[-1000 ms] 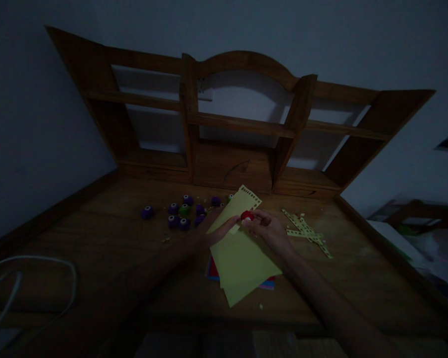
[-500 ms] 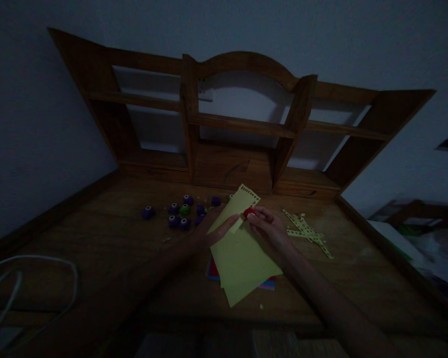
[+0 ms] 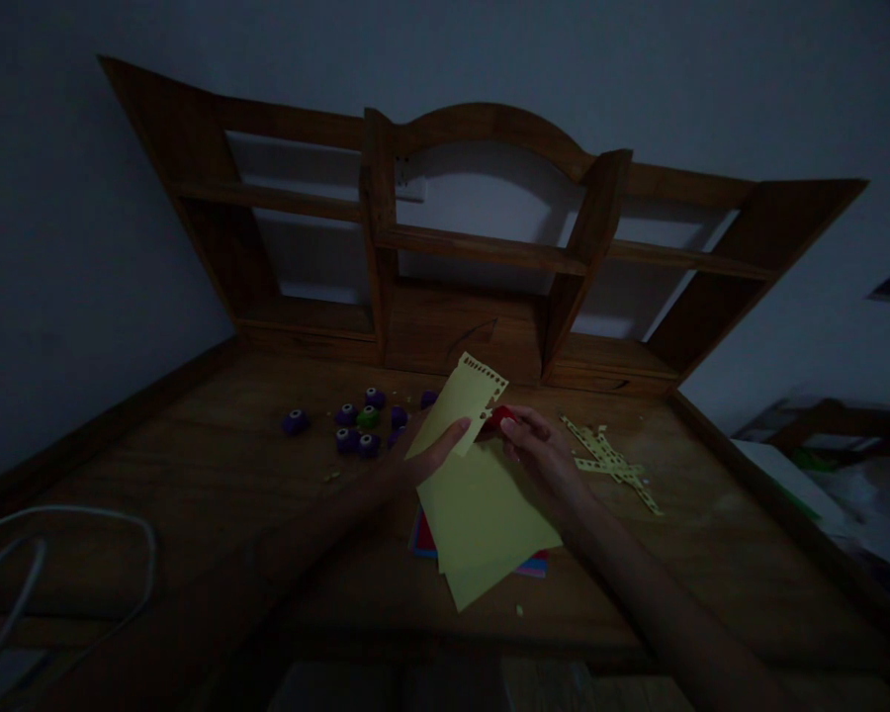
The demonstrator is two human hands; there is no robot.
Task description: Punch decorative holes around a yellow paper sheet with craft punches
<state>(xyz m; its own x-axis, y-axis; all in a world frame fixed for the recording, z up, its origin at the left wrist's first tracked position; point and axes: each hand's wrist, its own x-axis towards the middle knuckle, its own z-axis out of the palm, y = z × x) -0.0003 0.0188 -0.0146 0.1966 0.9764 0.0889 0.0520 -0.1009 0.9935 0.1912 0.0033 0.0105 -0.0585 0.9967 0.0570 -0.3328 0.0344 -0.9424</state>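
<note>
My left hand [image 3: 441, 450] grips a yellow paper piece [image 3: 456, 396], thumb on top, with a row of small punched holes along its far edge. In my right hand [image 3: 538, 445] is a small red craft punch [image 3: 498, 417], held between thumb and fingers at the paper's right edge. Whether the paper sits inside the punch's slot I cannot tell. Below both hands lie larger yellow sheets [image 3: 489, 524], on top of a few coloured sheets [image 3: 425, 539]. Several purple punches [image 3: 346, 440] and a green punch [image 3: 368, 416] stand left of my hands; some are partly hidden.
Punched yellow strips [image 3: 612, 463] lie crossed on the right of the wooden desk [image 3: 222, 435]. Small paper scraps [image 3: 519, 610] are scattered about. A wooden shelf unit [image 3: 482, 247] stands along the back. A white cable [image 3: 148, 554] loops at the lower left.
The yellow paper piece has shifted slightly left and up and turned in my left hand. My right hand with the red punch has moved a little to the right.
</note>
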